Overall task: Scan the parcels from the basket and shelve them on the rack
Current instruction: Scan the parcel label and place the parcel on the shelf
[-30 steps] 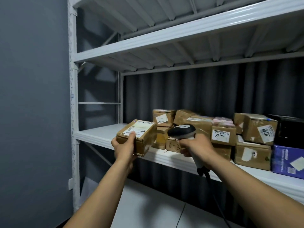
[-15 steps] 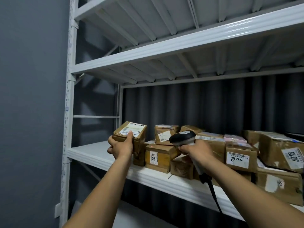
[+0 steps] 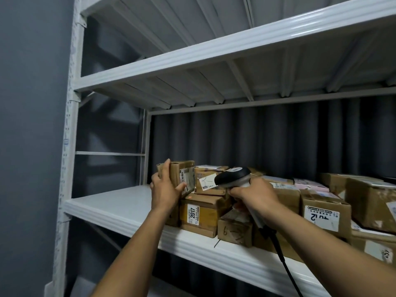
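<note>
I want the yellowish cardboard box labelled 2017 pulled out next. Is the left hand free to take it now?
Probably not yet: the left hand grips a small brown cardboard parcel, and another labelled box seems to rest on the yellowish cardboard 2017 box.

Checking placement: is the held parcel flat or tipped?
Tipped: the parcel is on edge, label facing sideways, gripped by the left hand.

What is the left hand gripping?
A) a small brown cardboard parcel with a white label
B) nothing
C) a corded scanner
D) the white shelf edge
A: the left hand curls its fingers round the small brown cardboard parcel with a white label; the black-headed corded scanner is in the right hand.
</note>
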A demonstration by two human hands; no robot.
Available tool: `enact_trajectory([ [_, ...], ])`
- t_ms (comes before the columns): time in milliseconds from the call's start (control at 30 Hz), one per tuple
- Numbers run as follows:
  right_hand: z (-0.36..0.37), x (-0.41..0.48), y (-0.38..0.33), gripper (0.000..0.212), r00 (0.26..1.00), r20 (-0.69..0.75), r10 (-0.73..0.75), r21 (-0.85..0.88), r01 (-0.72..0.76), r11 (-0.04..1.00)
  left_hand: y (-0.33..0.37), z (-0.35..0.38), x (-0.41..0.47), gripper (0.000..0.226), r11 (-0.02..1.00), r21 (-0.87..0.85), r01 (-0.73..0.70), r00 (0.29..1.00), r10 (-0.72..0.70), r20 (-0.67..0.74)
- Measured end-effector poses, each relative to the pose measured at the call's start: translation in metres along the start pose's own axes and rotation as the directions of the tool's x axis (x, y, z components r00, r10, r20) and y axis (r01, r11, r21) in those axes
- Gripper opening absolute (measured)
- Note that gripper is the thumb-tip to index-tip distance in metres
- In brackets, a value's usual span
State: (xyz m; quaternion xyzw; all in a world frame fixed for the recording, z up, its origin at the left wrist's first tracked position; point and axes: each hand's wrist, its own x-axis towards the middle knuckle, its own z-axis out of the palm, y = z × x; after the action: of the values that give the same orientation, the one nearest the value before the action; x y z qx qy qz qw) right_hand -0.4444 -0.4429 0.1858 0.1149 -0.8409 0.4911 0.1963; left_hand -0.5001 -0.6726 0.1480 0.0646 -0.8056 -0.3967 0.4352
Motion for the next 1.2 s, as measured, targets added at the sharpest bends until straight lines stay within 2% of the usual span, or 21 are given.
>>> enact_trajectory([
  [167, 0.003, 0.004, 0.005, 0.013, 1.000, -0.004, -0.016, -0.030, 0.016, 0.999, -0.002, 0.008, 0.013, 0.096, 0.998, 0.060, -0.010, 1.000, 0.011, -0.023],
  [300, 0.005, 0.006, 0.009, 0.016, 1.000, 0.009, -0.007, -0.054, 0.008, 0.999, -0.003, 0.019, 0.019, 0.099, 0.997, 0.077, -0.006, 1.000, 0.004, 0.026],
  [500, 0.008, 0.014, 0.019, 0.020, 1.000, 0.002, 0.016, -0.063, -0.016, 0.998, -0.006, 0.031, 0.023, 0.084, 0.999, 0.047, -0.026, 0.993, 0.020, 0.117],
  [633, 0.010, 0.018, 0.024, 0.025, 1.000, -0.006, 0.029, -0.082, -0.030, 0.996, -0.010, 0.035, 0.025, 0.068, 0.984, 0.165, -0.061, 0.973, 0.021, 0.230],
  [767, 0.010, 0.016, 0.026, 0.027, 1.000, -0.010, 0.022, -0.076, -0.022, 0.997, -0.012, 0.032, 0.027, 0.062, 0.969, 0.235, -0.071, 0.961, 0.003, 0.276],
  [967, -0.009, -0.008, 0.018, 0.023, 1.000, 0.022, -0.008, -0.101, 0.010, 0.995, 0.012, 0.004, -0.005, 0.059, 0.949, 0.289, -0.123, 0.951, 0.029, 0.308],
  [1200, -0.055, -0.072, 0.014, 0.019, 0.996, 0.091, -0.014, -0.099, 0.023, 0.995, 0.055, -0.033, -0.074, 0.056, 0.889, 0.379, -0.258, 0.914, 0.098, 0.393],
])
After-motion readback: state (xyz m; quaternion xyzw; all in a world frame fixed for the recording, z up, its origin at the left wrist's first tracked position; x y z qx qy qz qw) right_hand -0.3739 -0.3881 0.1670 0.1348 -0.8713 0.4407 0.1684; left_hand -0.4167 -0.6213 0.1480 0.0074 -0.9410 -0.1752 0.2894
